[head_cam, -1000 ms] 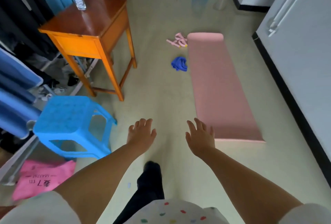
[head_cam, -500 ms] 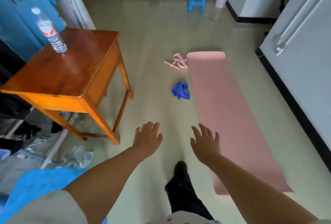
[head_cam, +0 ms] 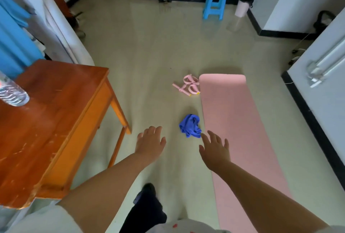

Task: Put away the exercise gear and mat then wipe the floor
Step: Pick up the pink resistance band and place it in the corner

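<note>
A long pink exercise mat lies unrolled on the pale floor, right of centre. Beside its far left corner lies a pink pull-rope exerciser with looped handles. A crumpled blue cloth sits on the floor against the mat's left edge. My left hand hovers over the floor with fingers spread, holding nothing. My right hand is stretched out palm down, just below the cloth and at the mat's left edge, and holds nothing.
An orange-brown wooden table stands at the left with a clear water bottle on it. Hanging clothes fill the far left. A blue stool and a pink bin stand by the far wall. A grey door is on the right.
I have walked forward: the mat, cloth and exerciser are nearer, and the table has slid back on my left. Both hands stay open and outstretched, now almost level with the cloth.
</note>
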`<state>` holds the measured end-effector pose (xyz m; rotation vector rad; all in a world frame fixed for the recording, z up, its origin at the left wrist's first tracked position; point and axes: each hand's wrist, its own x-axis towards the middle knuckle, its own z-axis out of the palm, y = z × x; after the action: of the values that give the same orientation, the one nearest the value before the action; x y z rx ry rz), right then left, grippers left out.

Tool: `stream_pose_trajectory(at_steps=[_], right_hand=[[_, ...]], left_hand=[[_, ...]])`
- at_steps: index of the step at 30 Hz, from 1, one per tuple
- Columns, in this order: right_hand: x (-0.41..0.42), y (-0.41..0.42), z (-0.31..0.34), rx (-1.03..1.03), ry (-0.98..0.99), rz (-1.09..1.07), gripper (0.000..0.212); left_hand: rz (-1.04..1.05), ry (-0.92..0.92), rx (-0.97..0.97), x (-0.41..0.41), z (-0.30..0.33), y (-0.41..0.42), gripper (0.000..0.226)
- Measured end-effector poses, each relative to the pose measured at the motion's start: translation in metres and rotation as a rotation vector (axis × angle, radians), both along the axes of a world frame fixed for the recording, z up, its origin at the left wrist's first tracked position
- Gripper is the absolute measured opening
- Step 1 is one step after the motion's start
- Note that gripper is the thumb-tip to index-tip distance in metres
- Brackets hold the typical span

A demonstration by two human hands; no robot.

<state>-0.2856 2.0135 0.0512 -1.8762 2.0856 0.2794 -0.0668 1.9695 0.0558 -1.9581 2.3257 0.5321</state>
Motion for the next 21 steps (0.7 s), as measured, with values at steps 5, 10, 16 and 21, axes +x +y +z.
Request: stream_pose_trajectory(at_steps=[5, 10, 16, 21], right_hand=[[0.006, -0.138, -0.020, 0.019, -0.008, -0.050, 0.053], [0.016, -0.280, -0.017, 0.032, -0.047, -0.193, 0.053], [0.005, -0.408, -0.012, 0.021, -0.094, -0.282, 0.049], [-0.035, -0.505, -0.034, 0.071, -0.100, -0.346, 0.049]], left_hand=[[-0.053, -0.023, 0.014, 0.003, -0.014, -0.143, 0.046], [-0.112, -0.016, -0.018, 0.008, -0.001, -0.307, 0.042], [-0.167, -0.049, -0.031, -0.014, 0.016, -0.467, 0.040], [-0.278, -0.079, 0.018, -0.046, -0.012, -0.566, 0.041]])
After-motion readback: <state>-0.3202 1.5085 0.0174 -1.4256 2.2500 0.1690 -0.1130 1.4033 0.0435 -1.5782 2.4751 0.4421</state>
